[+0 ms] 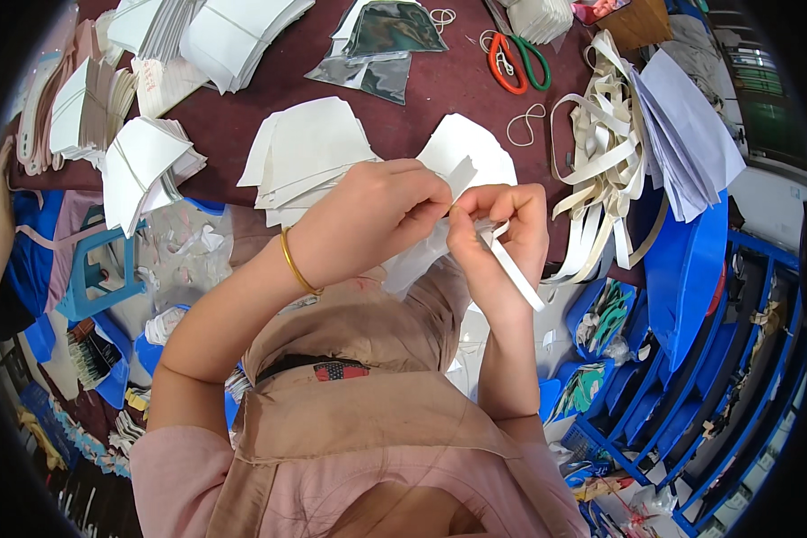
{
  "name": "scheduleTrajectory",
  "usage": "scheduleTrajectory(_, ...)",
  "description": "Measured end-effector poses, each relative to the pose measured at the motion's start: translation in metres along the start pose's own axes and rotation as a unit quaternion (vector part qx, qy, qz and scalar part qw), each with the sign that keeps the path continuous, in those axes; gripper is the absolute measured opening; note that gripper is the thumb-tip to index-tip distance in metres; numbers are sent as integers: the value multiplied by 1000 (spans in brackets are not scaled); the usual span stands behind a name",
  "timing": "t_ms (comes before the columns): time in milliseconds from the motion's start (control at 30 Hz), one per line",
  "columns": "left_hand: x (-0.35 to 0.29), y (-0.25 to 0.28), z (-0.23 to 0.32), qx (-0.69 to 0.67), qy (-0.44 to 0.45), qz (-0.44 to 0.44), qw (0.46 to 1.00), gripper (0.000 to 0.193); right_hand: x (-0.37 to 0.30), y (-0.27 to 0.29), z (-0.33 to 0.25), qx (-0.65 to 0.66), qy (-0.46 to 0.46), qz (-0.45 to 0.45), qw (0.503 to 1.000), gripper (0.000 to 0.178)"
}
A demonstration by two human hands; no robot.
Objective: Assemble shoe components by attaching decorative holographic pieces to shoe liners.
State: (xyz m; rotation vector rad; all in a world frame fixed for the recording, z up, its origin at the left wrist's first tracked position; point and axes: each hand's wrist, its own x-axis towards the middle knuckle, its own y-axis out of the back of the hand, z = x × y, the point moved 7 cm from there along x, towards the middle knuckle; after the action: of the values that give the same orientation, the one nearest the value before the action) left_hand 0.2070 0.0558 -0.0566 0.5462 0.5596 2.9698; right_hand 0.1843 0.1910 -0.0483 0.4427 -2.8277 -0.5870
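Observation:
Both hands meet just past the table's near edge, fingertips almost touching. My left hand (pixel 394 204), a gold bangle on its wrist, is closed in a pinch; what lies between its fingertips is too small to make out. My right hand (pixel 509 235) is closed around a narrow white strip (pixel 517 276), whose free end sticks out below the fingers toward me. Behind the fingertips lies a white curved sheet piece (pixel 475 148), with a greyish strip (pixel 461 176) standing up in front of it. Left of my hands rests a fanned stack of off-white cut pieces (pixel 309 148).
Banded stacks of white pieces (pixel 242 36) fill the table's far left. Dark glossy sheets (pixel 394 40) and scissors with red and green handles (pixel 509 67) lie farther back. To the right hang a heap of cream straps (pixel 605 152) and white sheets (pixel 686 134), near blue racks (pixel 690 359).

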Motion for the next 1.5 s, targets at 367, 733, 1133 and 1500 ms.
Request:
scheduleTrajectory(367, -2, -4, -12, -53, 21, 16, 998, 11, 2, -3, 20, 163, -58, -10, 985, 34)
scheduleTrajectory(733, 0, -4, -14, -75, 73, -2, 994, 10, 2, 2, 12, 76, -56, 5, 996, 33)
scheduleTrajectory(1133, -9, -14, -35, -318, 256, 4, 913, 11, -1, -3, 14, 121, -14, 27, 992, 33)
scheduleTrajectory(1500, -13, -10, -27, -238, 239, 4, 942, 12, -8, -5, 4, 38, 72, 28, 996, 34)
